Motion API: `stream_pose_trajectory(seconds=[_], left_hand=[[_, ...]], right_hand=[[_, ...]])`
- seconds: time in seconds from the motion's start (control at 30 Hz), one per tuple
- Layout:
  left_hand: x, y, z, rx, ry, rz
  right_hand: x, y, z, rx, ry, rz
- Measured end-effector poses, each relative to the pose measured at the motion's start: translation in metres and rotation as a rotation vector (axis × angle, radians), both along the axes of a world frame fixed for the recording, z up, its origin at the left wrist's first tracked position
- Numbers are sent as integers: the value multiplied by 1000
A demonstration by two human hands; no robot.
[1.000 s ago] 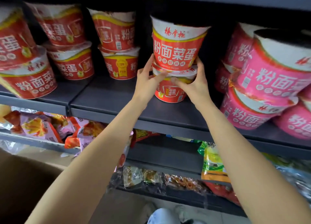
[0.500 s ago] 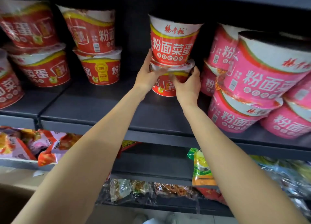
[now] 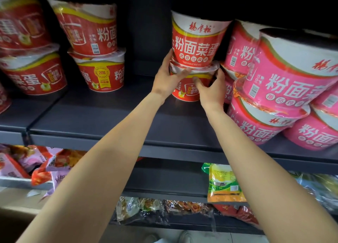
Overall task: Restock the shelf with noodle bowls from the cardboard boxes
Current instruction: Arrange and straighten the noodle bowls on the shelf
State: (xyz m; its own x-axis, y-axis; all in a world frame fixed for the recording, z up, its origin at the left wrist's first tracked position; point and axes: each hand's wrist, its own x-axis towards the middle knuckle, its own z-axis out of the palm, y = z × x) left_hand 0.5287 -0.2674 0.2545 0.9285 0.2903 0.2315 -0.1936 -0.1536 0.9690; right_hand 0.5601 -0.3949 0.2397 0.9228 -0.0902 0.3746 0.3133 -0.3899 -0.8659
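Both the left hand (image 3: 169, 82) and right hand (image 3: 210, 93) gripped the lower bowl (image 3: 186, 93) mid-frame; much of the shelf (image 3: 102, 118) remained bare.

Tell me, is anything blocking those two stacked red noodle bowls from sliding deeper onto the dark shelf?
Nothing visible does. Behind the two stacked red noodle bowls the dark shelf shows only shadow; the pink bowls sit alongside, right.

2 red noodle bowls (image 3: 194, 60) stand stacked upright on the dark shelf (image 3: 113, 118), beside pink bowls (image 3: 285, 89).
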Motion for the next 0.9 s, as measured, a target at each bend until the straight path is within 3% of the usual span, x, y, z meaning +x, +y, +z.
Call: stream_pose_trajectory(seconds=[0.13,0.27,0.4,0.7,0.8,0.9], left_hand=[[2,0,3,101,14,33],[2,4,16,287,-25,1],[-2,-3,21,299,-46,-10],[-2,-3,14,350,-83,17],[0,2,12,244,-28,-26],[1,9,13,-82,54,-33]], right_hand=[[-4,-5,4,-104,-9,-10],[-15,-4,8,-236,-189,-53],[-6,2,15,-335,-192,51],[-4,-2,20,-451,-173,67],[-6,-4,21,-436,-182,68],[-9,-4,14,-390,-114,25]])
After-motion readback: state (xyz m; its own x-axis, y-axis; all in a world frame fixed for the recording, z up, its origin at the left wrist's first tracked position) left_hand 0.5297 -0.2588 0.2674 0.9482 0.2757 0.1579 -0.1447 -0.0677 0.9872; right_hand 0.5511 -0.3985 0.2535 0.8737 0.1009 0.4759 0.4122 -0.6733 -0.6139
